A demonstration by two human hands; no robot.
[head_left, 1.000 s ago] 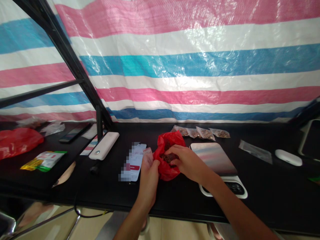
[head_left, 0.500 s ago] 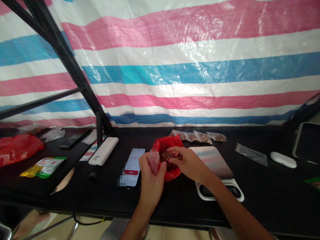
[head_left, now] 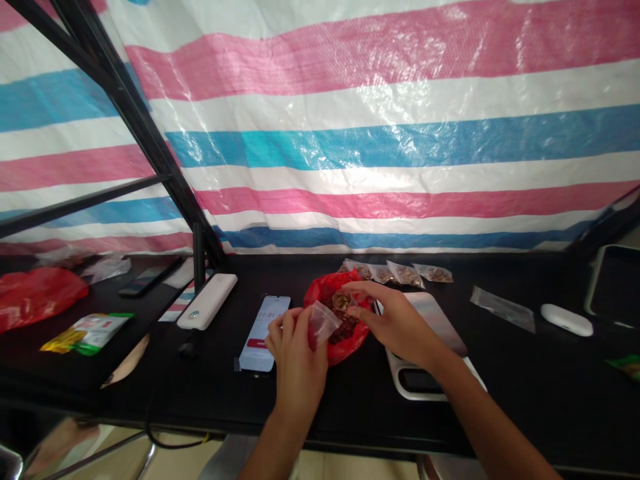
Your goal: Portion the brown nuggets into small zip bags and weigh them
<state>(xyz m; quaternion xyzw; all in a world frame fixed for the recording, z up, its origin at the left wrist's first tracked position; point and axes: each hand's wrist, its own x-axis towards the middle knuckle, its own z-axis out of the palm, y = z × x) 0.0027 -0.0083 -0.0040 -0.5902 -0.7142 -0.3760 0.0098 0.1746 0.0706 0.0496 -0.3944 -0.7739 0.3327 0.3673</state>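
My left hand (head_left: pixel 299 343) pinches a small clear zip bag (head_left: pixel 323 323), its mouth tilted toward the right. Just beside it, a red plastic bag (head_left: pixel 356 348) stands open on the black table, with brown dried pieces (head_left: pixel 345 329) inside. Over that opening my right hand (head_left: pixel 387 317) grips what looks like a small clear round cup (head_left: pixel 343 302), with some brown pieces in it. The fingers curl around the cup's right side. Under my right forearm lies a white kitchen scale (head_left: pixel 407 385) with a shiny plate, partly covered by the arm.
Several filled small bags (head_left: pixel 405 274) lie in a row behind the scale. Left of my hands are a phone (head_left: pixel 260 333) and a white power bank (head_left: pixel 207 302). On the right are flat clear bags (head_left: pixel 503 309) and a white case (head_left: pixel 567 320). A striped sheet (head_left: pixel 375 153) hangs behind.
My right hand has lifted the cup slightly out of the brown pieces. My left hand has turned, tipping the zip bag's mouth rightward toward the cup.
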